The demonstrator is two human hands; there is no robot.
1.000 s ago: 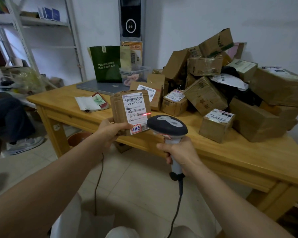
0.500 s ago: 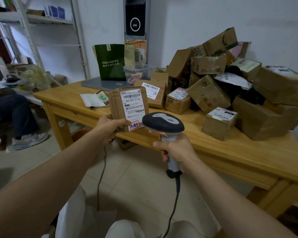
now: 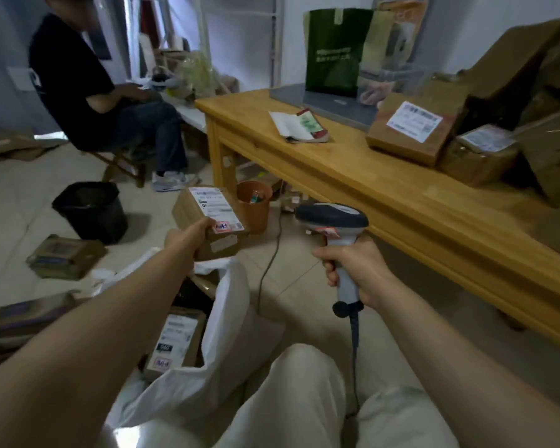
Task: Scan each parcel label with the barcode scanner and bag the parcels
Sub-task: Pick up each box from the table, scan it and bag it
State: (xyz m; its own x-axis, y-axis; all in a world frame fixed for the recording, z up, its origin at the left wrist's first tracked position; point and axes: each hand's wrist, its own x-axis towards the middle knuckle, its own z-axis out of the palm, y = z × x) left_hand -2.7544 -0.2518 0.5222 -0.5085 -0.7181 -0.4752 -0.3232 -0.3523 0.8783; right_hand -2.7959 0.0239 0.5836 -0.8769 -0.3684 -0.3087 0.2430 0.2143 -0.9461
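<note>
My left hand (image 3: 188,236) grips a small brown cardboard parcel (image 3: 207,215) with a white label facing up, held above the mouth of a white bag (image 3: 227,305) on the floor beside my knees. Inside the bag lies another labelled parcel (image 3: 175,342). My right hand (image 3: 353,271) grips the handle of the grey barcode scanner (image 3: 332,218), its head pointing left and its cable hanging down. The scanner is apart from the parcel, to its right. More labelled parcels (image 3: 411,127) are piled on the wooden table (image 3: 401,202) at the right.
A person in dark clothes (image 3: 88,92) sits on a stool at the left. A black bin (image 3: 91,210) and an orange bin (image 3: 254,205) stand on the floor. Flat boxes (image 3: 65,257) lie at the left. A green bag (image 3: 333,50) and booklet (image 3: 299,127) sit on the table.
My view has swung left and down. My left hand has carried the parcel away from the scanner and lowered it over the white bag. The scanner's red beam no longer falls on the label.
</note>
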